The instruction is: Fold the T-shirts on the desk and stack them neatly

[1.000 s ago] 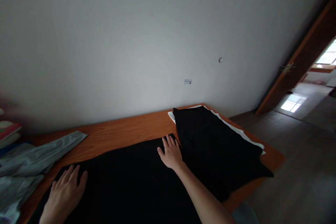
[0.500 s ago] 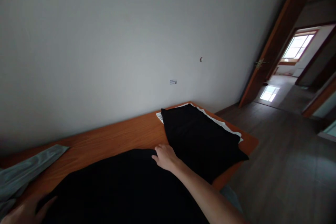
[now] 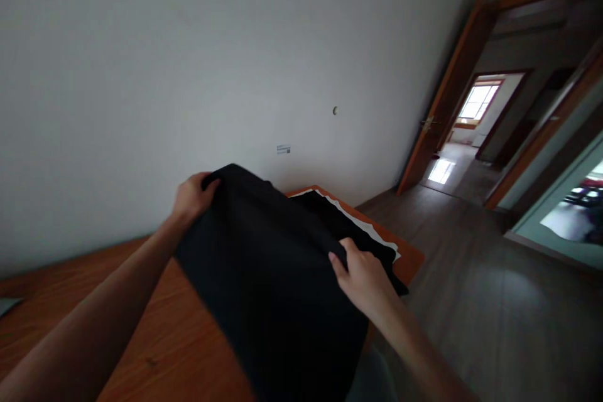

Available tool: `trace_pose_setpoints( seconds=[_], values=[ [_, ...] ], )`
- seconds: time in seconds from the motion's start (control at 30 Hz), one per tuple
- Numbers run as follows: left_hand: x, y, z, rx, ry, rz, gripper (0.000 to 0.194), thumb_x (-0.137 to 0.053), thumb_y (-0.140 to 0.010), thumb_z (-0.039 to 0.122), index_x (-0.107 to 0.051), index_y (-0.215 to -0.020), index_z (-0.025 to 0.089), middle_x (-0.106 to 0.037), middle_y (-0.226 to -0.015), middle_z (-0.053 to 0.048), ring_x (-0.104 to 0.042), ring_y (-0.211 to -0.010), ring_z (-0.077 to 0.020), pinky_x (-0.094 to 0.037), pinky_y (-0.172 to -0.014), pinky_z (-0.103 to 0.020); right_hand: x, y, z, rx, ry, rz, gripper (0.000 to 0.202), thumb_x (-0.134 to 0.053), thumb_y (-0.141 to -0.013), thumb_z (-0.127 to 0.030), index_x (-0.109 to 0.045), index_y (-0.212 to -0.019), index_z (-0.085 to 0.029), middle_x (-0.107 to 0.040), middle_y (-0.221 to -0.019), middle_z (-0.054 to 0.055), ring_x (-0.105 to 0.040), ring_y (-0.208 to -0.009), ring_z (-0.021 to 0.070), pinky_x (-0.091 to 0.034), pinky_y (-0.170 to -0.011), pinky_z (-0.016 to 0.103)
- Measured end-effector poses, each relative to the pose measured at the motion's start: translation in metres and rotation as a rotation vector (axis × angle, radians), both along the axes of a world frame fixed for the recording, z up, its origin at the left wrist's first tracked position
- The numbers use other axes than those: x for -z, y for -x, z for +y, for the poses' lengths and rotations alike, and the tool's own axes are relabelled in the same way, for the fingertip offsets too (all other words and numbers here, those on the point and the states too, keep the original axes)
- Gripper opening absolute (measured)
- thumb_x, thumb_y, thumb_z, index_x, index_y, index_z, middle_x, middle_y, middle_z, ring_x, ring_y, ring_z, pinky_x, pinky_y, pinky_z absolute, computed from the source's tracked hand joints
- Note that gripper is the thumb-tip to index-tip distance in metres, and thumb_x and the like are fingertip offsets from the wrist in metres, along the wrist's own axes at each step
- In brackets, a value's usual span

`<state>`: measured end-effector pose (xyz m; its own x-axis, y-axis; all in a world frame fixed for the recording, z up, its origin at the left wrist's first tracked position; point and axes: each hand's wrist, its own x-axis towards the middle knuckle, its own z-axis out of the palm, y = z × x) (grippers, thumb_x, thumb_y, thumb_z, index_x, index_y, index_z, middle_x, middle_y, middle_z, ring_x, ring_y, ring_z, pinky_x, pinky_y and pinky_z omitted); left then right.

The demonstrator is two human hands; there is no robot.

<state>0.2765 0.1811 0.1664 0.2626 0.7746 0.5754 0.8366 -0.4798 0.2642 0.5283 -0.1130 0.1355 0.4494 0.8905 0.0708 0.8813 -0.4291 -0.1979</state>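
Observation:
A piece of black cloth (image 3: 273,276), possibly a garment, hangs raised between my two hands over the wooden table. My left hand (image 3: 194,196) grips its upper left corner, fingers wrapped round the edge. On the right, my right hand (image 3: 365,273) pinches the opposite edge, lower and nearer to me. Behind the raised cloth lies another black cloth (image 3: 330,213), spread over a white cloth (image 3: 360,223) whose border shows along the far side. The held cloth hides part of this stack.
The wooden table (image 3: 160,326) runs along a pale wall (image 3: 188,75). A grey fabric corner (image 3: 8,305) lies at the table's far left. Grey floor (image 3: 471,289) stretches to the right, towards an open wooden door (image 3: 447,88) and a glossy panel (image 3: 570,201).
The black cloth has been lifted off the table. My left hand has risen and moved right with its corner; my right hand has moved right. The view has turned slightly right.

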Motion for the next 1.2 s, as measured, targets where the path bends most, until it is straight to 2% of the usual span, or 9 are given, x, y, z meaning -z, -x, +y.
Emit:
trace_pose_setpoints(
  seconds=[0.13,0.27,0.4,0.53,0.63,0.77,0.87,1.0,1.2],
  values=[
    [-0.015,-0.114,0.006,0.198,0.01,0.006,0.063,-0.056,-0.092,0.031,-0.042,-0.144,0.0,-0.047,-0.151,-0.029,-0.043,-0.143,-0.0364,-0.034,-0.119,-0.055,-0.007,-0.059,0.0,0.234,0.071,-0.097,0.036,-0.049,-0.101,-0.038,-0.057,-0.126,-0.012,-0.073,-0.108,0.02,-0.072,-0.103,0.0334,-0.052,-0.081,0.039],
    [0.025,-0.123,-0.073,0.59,0.037,0.183,0.036,-0.06,-0.091,0.035,-0.066,-0.125,0.023,-0.06,-0.145,-0.009,-0.056,-0.134,-0.0256,-0.043,-0.115,-0.042,0.025,-0.079,-0.004,0.153,0.035,-0.163,0.038,-0.052,-0.099,-0.037,-0.058,-0.13,-0.014,-0.067,-0.122,0.019,-0.065,-0.117,0.0328,-0.051,-0.088,0.04],
    [0.101,-0.049,-0.156,0.752,0.154,0.269,0.036,-0.053,-0.096,0.041,-0.065,-0.128,0.03,-0.055,-0.151,-0.008,-0.057,-0.133,-0.0284,-0.05,-0.109,-0.049,0.073,-0.057,0.003,-0.098,-0.065,-0.079,0.032,-0.053,-0.097,-0.032,-0.064,-0.123,-0.018,-0.067,-0.122,0.015,-0.066,-0.111,0.0308,-0.053,-0.091,0.042],
    [0.169,0.072,-0.184,0.502,0.182,0.222,0.035,-0.053,-0.096,0.041,-0.065,-0.128,0.035,-0.063,-0.143,-0.005,-0.066,-0.123,-0.0276,-0.055,-0.105,-0.048,0.103,-0.027,0.028,-0.349,-0.171,-0.009,0.036,-0.05,-0.098,-0.033,-0.063,-0.128,-0.018,-0.063,-0.134,0.016,-0.062,-0.121,0.0305,-0.05,-0.101,0.047],
    [0.199,0.174,-0.185,0.211,0.144,0.19,0.034,-0.053,-0.094,0.045,-0.068,-0.123,0.036,-0.069,-0.136,-0.004,-0.07,-0.117,-0.0282,-0.058,-0.1,-0.048,0.109,-0.015,0.052,-0.53,-0.17,0.005,0.043,-0.047,-0.1,-0.036,-0.06,-0.136,-0.017,-0.055,-0.148,0.016,-0.051,-0.138,0.0292,-0.041,-0.114,0.048],
    [0.211,0.28,-0.205,-0.07,0.136,0.156,0.036,-0.05,-0.095,0.046,-0.068,-0.122,0.031,-0.07,-0.133,-0.006,-0.069,-0.12,-0.0278,-0.054,-0.106,-0.051,0.121,-0.02,0.089,-0.733,-0.109,0.031,0.044,-0.047,-0.099,-0.042,-0.065,-0.133,-0.022,-0.056,-0.149,0.012,-0.047,-0.142,0.0292,-0.036,-0.118,0.051],
    [0.21,0.309,-0.23,-0.251,0.087,0.091,0.04,-0.049,-0.095,0.046,-0.066,-0.123,0.023,-0.07,-0.132,-0.011,-0.068,-0.121,-0.0277,-0.054,-0.105,-0.049,0.14,-0.038,0.127,-0.753,-0.044,-0.012,0.055,-0.039,-0.1,-0.051,-0.054,-0.146,-0.026,-0.045,-0.158,0.01,-0.036,-0.149,0.0274,-0.029,-0.122,0.052],
    [0.202,0.299,-0.244,-0.366,0.057,0.072,0.041,-0.048,-0.095,0.043,-0.065,-0.124,0.02,-0.069,-0.134,-0.013,-0.066,-0.123,-0.0275,-0.054,-0.105,-0.046,0.163,-0.062,0.19,-0.749,-0.001,-0.128,0.063,-0.035,-0.097,-0.053,-0.048,-0.152,-0.025,-0.036,-0.163,0.01,-0.03,-0.152,0.0269,-0.021,-0.125,0.05],
    [0.218,0.309,-0.241,-0.371,0.04,0.05,0.039,-0.051,-0.09,0.047,-0.068,-0.119,0.025,-0.072,-0.13,-0.008,-0.07,-0.117,-0.0292,-0.058,-0.101,-0.046,0.147,-0.076,0.233,-0.664,0.097,-0.196,0.064,-0.028,-0.101,-0.05,-0.04,-0.156,-0.021,-0.029,-0.166,0.012,-0.024,-0.154,0.0256,-0.015,-0.125,0.05]
  ],
)
